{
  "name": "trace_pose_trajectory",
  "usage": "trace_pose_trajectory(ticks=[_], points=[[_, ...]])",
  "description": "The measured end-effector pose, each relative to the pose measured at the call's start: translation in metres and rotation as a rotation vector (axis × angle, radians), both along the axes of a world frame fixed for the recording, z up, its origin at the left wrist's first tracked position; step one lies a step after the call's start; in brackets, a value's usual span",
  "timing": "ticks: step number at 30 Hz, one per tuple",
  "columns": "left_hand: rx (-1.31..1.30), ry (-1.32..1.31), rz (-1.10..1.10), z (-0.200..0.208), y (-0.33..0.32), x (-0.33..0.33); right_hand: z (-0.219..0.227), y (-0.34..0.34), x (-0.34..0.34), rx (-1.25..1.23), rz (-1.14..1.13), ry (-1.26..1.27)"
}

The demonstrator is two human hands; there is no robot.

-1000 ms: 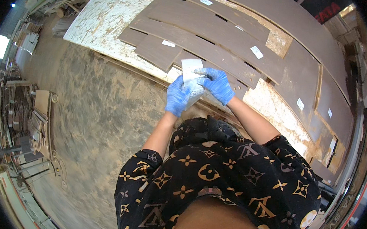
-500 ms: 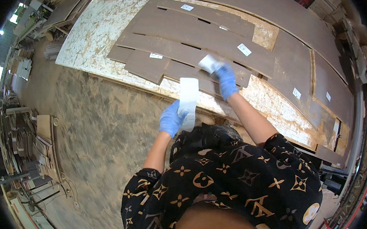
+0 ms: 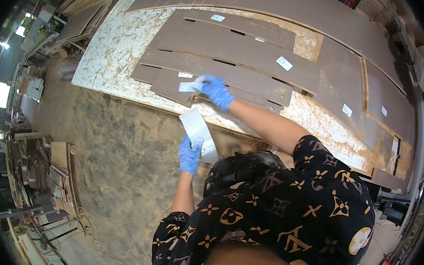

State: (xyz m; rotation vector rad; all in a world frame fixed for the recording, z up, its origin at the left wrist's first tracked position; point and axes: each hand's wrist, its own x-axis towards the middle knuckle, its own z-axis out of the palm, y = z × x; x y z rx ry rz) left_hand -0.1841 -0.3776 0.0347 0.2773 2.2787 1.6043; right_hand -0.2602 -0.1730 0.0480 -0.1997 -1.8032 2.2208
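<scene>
Label strip (image 3: 195, 125) | right hand (image 3: 215, 92) partly hides brown panels (image 3: 250, 78) | boards (image 3: 59, 155) left

Black shirt (image 3: 279, 205) with gold and grey flower motifs; beyond its short sleeves (image 3: 310, 153), blue gloves (image 3: 215, 93) on both hands (image 3: 189, 155); below its hem, dark garment (image 3: 240, 168), probably trousers.

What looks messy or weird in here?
The white board under the brown panels is blotchy with brown, and the floor has pale, dusty-looking smears. That looks messy, though I can't tell whether it's sawdust or wear. The paper strip in the left hand looks fine.
</scene>
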Motion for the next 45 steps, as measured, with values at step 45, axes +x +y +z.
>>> trace_pose_trajectory(ticks=[45], points=[[0.159,-0.054,-0.581,-0.017,0.264,0.109,-0.058,0.487,0.461,1.368,-1.091,-1.323]])
